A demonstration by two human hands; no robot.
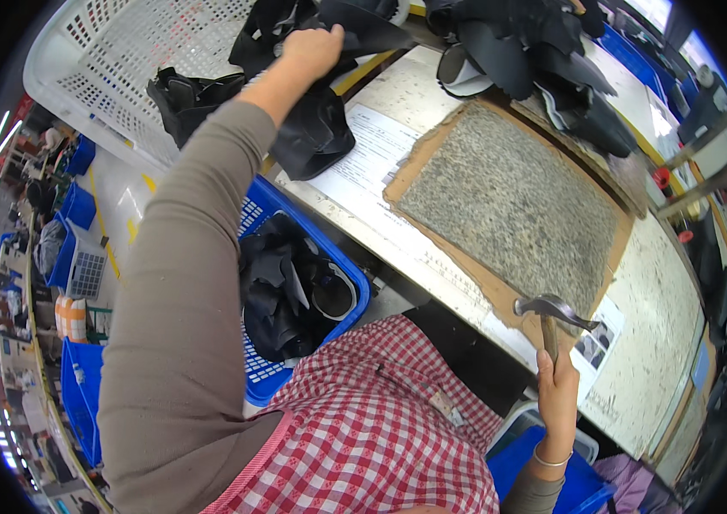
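My right hand [557,396] is closed round the wooden handle of a hammer [550,310]. Its curved metal head hangs over the near right corner of a speckled grey stone slab [509,201]. Stretched out to the far left, my left hand [314,53] is closed on a black leather shoe upper [363,30], its fingertips partly hidden. More black uppers [316,128] lie beneath and beside that hand, between a white perforated basket [89,94] and the white worktable [419,81]. Brown cardboard [411,176] shows under the slab's edges.
A heap of black uppers [518,51] covers the table's far side. Below the table's left edge, a blue basket [355,291] holds more black pieces. Printed sheets [363,158] lie on the table. Blue bins [81,411] stand along the floor at left.
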